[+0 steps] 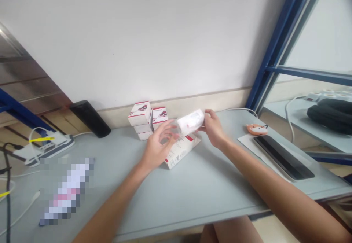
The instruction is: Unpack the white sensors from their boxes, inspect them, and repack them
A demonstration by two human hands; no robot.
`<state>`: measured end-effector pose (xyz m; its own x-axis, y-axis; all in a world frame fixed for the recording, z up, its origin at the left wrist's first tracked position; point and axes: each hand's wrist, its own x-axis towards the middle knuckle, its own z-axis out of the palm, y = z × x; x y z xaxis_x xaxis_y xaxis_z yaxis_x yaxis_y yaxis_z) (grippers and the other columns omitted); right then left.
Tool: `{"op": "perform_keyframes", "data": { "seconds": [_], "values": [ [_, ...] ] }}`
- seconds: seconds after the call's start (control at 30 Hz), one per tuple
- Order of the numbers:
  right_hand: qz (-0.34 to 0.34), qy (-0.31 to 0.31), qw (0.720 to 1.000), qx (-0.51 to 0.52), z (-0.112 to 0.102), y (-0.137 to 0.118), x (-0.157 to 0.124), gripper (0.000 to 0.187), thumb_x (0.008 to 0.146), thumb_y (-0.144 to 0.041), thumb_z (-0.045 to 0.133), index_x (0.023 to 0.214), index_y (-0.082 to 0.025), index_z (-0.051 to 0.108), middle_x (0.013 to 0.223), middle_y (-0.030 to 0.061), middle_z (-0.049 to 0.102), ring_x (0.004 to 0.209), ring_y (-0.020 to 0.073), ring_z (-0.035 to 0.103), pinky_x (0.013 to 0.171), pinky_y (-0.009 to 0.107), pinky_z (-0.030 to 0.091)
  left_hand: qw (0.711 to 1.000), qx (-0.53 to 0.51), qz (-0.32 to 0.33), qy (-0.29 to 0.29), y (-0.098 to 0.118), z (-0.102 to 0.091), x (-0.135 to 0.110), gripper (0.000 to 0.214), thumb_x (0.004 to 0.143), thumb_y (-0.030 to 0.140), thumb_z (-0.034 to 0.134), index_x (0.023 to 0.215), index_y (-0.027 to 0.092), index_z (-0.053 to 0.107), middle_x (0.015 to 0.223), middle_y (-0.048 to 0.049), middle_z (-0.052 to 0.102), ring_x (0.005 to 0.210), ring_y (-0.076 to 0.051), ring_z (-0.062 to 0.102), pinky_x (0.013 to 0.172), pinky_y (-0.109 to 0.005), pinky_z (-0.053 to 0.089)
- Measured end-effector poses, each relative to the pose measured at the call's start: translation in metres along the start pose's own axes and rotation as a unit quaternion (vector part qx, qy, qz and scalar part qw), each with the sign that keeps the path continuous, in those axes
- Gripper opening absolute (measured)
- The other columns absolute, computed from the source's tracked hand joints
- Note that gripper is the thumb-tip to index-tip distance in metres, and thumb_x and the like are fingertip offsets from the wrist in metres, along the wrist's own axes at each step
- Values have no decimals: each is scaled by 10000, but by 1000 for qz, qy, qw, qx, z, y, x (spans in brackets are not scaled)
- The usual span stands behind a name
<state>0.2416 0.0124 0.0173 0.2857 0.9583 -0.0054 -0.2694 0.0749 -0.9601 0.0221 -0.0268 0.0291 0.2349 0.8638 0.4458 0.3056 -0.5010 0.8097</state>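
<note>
A small white package (191, 121) with faint reddish and grey marks is held up above the table, smeared by motion. My right hand (213, 127) is closed on its right end. At its left end my left hand (161, 140) has curved fingers held apart, with a gap between thumb and fingers. Whether its fingertips touch the package I cannot tell. Beneath both hands lies a flat white box (180, 150) with red patches. Just behind my left hand stand small white boxes with red edges, one stack (139, 116) next to another box (160, 115).
A black cylinder (90, 119) leans near the wall. On the left are a power strip (49, 149), cables and a pixelated item (67, 191). A dark phone-like slab (283, 157) and an orange-white animal-shaped object (257, 129) lie right. A blue frame (271, 56) borders the table (176, 199).
</note>
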Motion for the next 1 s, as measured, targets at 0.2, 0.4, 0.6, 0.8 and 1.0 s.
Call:
{"op": "perform_keyframes", "data": {
  "seconds": [0.2,0.4,0.6,0.8,1.0],
  "values": [
    [-127,-93,987,-35,15,-4,-35,265,962,-531,554,1059,-287,516,937,-26,586,670,134,606,515,260,557,942,-267,-199,-46,8,9,-1,482,911,493,734,1295,215,645,1196,-103,736,1017,-242,715,829,-332,589],
    [-181,-146,971,-51,8,-17,-28,257,877,-467,726,951,-230,659,903,-9,632,636,118,591,537,262,528,869,-422,-238,-101,-3,3,4,409,991,487,626,1240,176,723,1206,-128,735,902,-200,703,801,-309,587],
    [-244,-37,969,-15,-3,-19,-7,192,865,-379,747,947,-237,646,864,-26,638,612,97,558,560,250,477,847,-413,-272,-194,4,-2,4,420,977,394,686,1334,172,662,1302,-152,721,1095,-240,740,1073,-386,530],
    [-193,-117,973,42,-6,-23,-6,287,826,-425,788,1013,-265,640,895,-22,678,757,134,618,680,260,514,843,-425,-284,-167,3,-4,5,418,963,466,688,1259,170,684,1198,-146,749,1049,-248,746,994,-391,569],
    [-165,-136,970,112,-15,-35,2,314,773,-348,836,1028,-276,669,954,-15,707,775,124,630,671,233,506,848,-413,-272,-193,0,-6,5,407,958,363,713,1311,165,673,1293,-157,724,981,-204,744,890,-315,577]
  ]
}}
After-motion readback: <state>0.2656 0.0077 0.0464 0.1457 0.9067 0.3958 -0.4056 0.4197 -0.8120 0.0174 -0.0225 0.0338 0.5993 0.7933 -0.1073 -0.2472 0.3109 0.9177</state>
